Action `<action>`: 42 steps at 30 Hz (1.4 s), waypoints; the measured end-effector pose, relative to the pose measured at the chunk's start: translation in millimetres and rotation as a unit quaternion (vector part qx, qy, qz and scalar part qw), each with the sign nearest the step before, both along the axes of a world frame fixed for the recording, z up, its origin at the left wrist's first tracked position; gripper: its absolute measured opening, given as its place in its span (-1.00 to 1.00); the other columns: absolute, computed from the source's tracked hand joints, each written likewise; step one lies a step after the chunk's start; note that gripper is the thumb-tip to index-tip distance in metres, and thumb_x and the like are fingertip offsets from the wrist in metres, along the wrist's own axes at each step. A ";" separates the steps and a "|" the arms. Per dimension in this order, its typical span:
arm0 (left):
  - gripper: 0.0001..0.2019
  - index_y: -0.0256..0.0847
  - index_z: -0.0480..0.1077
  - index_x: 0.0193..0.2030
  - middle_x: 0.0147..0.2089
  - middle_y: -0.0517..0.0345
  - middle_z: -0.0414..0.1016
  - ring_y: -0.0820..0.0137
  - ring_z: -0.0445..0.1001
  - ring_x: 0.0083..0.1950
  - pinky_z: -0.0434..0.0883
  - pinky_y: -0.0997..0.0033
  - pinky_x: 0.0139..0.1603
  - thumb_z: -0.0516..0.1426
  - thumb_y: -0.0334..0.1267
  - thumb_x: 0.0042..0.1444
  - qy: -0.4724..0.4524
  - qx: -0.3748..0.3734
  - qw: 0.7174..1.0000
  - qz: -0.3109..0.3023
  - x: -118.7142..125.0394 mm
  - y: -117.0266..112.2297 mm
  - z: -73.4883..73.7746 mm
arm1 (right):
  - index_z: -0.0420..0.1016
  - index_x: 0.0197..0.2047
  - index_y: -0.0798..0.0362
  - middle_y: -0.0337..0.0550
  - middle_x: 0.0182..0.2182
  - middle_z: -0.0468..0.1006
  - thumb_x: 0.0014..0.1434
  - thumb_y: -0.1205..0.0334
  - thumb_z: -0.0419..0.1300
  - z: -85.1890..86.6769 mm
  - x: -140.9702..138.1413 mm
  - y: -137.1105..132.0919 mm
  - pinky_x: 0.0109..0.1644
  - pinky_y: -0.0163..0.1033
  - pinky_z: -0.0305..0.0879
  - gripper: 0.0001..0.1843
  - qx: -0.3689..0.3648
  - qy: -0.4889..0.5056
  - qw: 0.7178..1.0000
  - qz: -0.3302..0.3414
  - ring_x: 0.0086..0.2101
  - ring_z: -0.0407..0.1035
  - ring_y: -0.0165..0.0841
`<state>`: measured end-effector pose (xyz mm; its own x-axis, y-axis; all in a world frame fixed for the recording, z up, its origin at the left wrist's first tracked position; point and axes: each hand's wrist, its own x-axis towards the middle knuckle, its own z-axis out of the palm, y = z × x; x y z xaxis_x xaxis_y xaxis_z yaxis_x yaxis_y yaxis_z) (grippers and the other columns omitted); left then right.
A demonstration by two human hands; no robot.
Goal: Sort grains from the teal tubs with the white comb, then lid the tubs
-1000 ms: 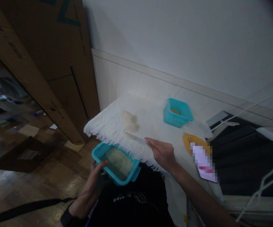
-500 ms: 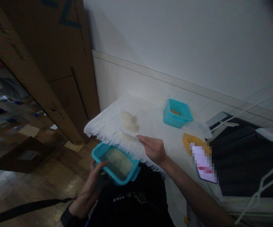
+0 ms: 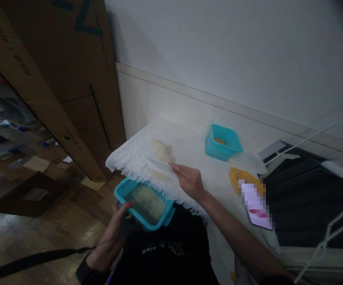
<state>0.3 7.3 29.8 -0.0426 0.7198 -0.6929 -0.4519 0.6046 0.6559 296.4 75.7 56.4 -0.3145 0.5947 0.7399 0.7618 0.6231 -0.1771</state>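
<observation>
My left hand (image 3: 121, 215) grips the near left rim of a teal plastic container (image 3: 120, 191), thumb over the edge. Pale grains that look like rice (image 3: 150, 202) cover its bottom. The container is at the fringed front edge of a white cloth (image 3: 130, 154). My right hand (image 3: 189, 180) pinches a thin, flat white card-like piece (image 3: 159, 162) above the cloth. On the cloth, a heap of the same pale grains (image 3: 162, 150) lies just behind the piece, and a smaller patch of grains (image 3: 159, 175) lies in front of it.
A second teal container (image 3: 221, 148) with yellowish grains stands at the back. Right of it are a yellow item (image 3: 237, 178), a partly blurred phone-like object (image 3: 260, 221) and a black surface (image 3: 302, 198). A large cardboard box (image 3: 88, 79) stands left; white wall behind.
My right hand and the white piece have moved slightly left and away from me, up against the grain heap. The teal container in my left hand has shifted only a little.
</observation>
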 end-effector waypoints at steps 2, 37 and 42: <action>-0.46 0.01 0.30 0.38 0.13 -0.07 0.63 0.11 0.72 -0.08 0.72 0.11 -0.13 0.38 -0.27 0.36 0.005 -0.006 1.000 0.000 -0.9 0.3 0.2 | 0.86 0.31 -0.17 -0.22 0.13 0.92 0.45 0.58 0.33 -1.8 -4.2 0.3 0.19 -0.12 0.88 -0.43 -0.026 -0.022 0.999 0.012 0.02 0.88 -0.23; -0.26 0.04 0.34 0.35 0.07 0.02 0.63 0.08 0.70 -0.10 0.63 0.17 -0.24 0.53 -0.17 0.08 0.002 0.002 1.000 0.003 -4.5 1.5 -1.0 | 0.89 0.25 -0.17 -0.23 0.01 0.94 0.52 0.50 0.29 -0.5 24.8 2.2 0.04 -0.24 0.87 -0.51 0.057 0.035 0.998 -0.006 -0.14 0.90 -0.26; -0.19 0.04 0.32 0.36 0.11 -0.03 0.65 0.06 0.71 -0.08 0.60 0.21 -0.25 0.53 -0.17 0.01 -0.002 -0.007 1.000 0.005 -4.2 1.1 3.9 | 0.85 0.32 -0.10 -0.17 0.05 0.94 0.52 0.54 0.28 -3.9 11.5 -18.8 0.06 -0.23 0.88 -0.48 0.071 0.024 0.997 0.026 -0.12 0.90 -0.26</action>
